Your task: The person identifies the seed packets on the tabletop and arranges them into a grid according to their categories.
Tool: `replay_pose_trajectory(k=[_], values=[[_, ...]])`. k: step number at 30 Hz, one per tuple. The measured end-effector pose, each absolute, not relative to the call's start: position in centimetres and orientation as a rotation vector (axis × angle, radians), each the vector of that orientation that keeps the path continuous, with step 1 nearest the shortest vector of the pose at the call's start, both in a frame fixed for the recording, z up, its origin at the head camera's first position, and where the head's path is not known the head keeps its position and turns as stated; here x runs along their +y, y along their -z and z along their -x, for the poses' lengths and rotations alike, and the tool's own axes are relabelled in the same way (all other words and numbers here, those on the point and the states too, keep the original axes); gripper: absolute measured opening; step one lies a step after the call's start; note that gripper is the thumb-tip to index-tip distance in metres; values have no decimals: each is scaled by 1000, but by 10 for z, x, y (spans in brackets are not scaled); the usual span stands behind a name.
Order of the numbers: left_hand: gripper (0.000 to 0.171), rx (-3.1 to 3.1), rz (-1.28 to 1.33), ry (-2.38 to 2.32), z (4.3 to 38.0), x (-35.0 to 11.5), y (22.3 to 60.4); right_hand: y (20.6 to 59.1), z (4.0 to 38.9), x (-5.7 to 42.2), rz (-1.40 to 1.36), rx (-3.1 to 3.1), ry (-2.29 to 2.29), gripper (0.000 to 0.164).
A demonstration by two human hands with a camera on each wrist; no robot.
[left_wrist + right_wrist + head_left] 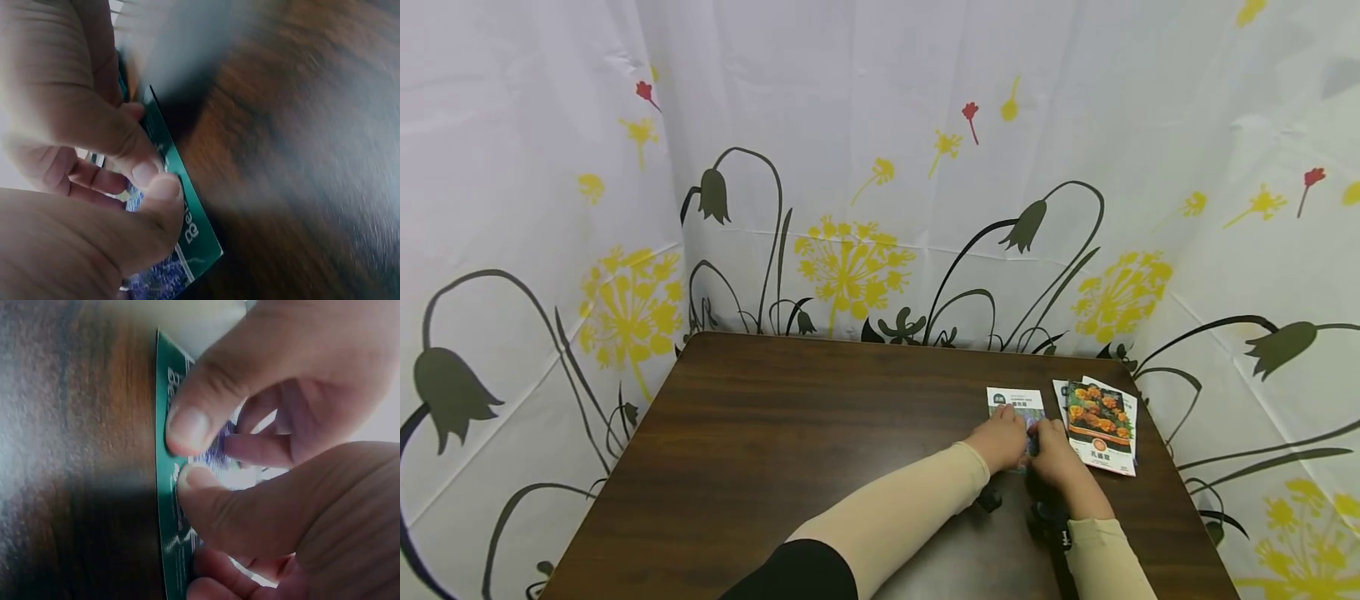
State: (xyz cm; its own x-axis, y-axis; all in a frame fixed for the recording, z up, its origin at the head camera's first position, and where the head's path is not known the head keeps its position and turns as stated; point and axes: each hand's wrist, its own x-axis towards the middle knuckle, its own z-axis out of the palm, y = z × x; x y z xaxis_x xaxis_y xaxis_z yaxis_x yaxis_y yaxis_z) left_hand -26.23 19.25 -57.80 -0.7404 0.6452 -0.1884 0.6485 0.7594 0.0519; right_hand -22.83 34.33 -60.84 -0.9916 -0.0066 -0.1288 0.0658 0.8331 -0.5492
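Observation:
A seed packet (pixel 1015 396) with a white top, a purple-flower picture and a green lower band (pixel 164 487) lies toward the right side of the table. My left hand (pixel 1000 439) pinches it by its near, green edge, the thumb on the printed face. Right beside it, my right hand (pixel 1060 461) grips the same edge. In both wrist views the two thumbs sit close together on the green band, with the other fingers curled toward the packet's underside. Much of the purple picture is hidden behind the hands.
Several seed packets lie in an overlapping pile to the right, with an orange-marigold packet (pixel 1101 425) on top. The dark wooden table (pixel 805 417) backs onto a white flower-printed curtain (pixel 850 125). A black camera (pixel 1048 521) is on my right wrist.

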Motion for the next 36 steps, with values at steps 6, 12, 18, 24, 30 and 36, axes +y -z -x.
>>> replay_pose_trajectory(k=[6,12,18,24,30,36], values=[[72,2789,-977,-25,264,184,579,610,232,337,-6,2880,904,54],[75,2814,-1027,86,263,172,576,613,235,323,28,2896,939,54],[71,2798,-1030,79,259,155,579,619,234,309,20,2856,980,55],[71,2815,-1016,10,261,141,583,620,236,297,60,2859,999,56],[66,2857,-1002,-12,263,128,582,621,240,283,82,2876,1008,57],[65,2851,-941,-98,267,113,581,624,236,265,119,2885,1058,56]])
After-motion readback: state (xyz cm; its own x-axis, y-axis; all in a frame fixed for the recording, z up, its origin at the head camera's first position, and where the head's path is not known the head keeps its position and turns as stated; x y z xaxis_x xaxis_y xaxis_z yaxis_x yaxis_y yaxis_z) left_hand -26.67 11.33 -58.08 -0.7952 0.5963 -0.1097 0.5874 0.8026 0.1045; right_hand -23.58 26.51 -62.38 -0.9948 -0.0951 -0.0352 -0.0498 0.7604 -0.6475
